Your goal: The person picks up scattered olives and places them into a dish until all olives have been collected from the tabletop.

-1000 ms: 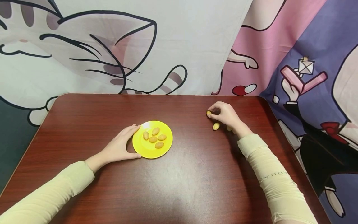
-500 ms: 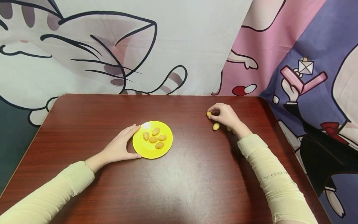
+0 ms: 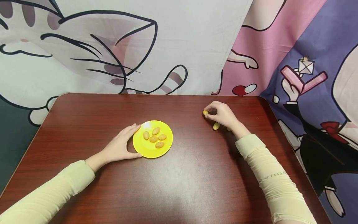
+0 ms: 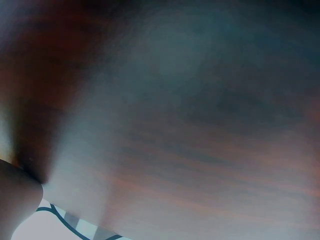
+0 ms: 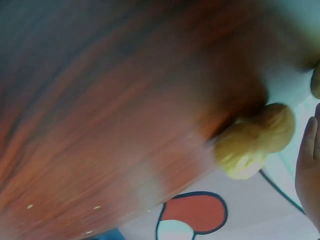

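In the head view my left hand holds the left rim of a round yellow plate, fingers at the top edge and thumb at the bottom. Several small oval yellow-brown pieces, nut-like or fruit-like, lie on it apart from its rim. Over at the right, my right hand pinches one small oval yellow piece between thumb and fingertips, low over the table. Another oval piece lies below that hand, and one more is mostly hidden by the wrist. The right wrist view shows two yellow pieces close up, seemingly touching.
A dark red-brown wooden table carries everything. Behind it hangs a cartoon-printed cloth, with pink and purple cloth at the right. The left wrist view is mostly blurred table surface.
My right hand has shifted slightly left and toward the far edge with the pinched yellow piece, after staying still earlier. The left hand and the plate keep their place.
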Demonstrator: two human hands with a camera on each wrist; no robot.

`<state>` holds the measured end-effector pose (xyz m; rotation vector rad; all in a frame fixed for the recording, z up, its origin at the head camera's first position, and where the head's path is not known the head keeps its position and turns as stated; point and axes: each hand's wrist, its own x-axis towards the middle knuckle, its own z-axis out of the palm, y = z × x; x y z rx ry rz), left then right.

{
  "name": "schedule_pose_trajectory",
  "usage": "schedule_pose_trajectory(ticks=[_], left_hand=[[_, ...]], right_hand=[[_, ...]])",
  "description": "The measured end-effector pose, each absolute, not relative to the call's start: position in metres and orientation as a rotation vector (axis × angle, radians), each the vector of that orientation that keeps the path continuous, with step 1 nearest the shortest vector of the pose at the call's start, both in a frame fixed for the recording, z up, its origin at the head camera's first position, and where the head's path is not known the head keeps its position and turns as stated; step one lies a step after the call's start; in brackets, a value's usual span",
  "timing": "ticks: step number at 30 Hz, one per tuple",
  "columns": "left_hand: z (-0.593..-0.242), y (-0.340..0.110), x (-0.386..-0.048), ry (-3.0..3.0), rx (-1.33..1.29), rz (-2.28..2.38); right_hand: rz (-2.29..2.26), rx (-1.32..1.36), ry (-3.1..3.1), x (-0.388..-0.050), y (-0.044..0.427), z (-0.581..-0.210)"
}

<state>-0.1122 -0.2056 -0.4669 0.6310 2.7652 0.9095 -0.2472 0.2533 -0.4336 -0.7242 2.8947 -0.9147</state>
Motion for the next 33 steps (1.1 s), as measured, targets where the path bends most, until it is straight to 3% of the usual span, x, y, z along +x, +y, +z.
schedule_pose_trajectory(ticks=[33], left_hand=[[-0.466,-0.206,-0.112,2.769,0.633,0.912]], right_hand=[[-0.76,-1.204,2.8,-0.209,0.159,-0.419]])
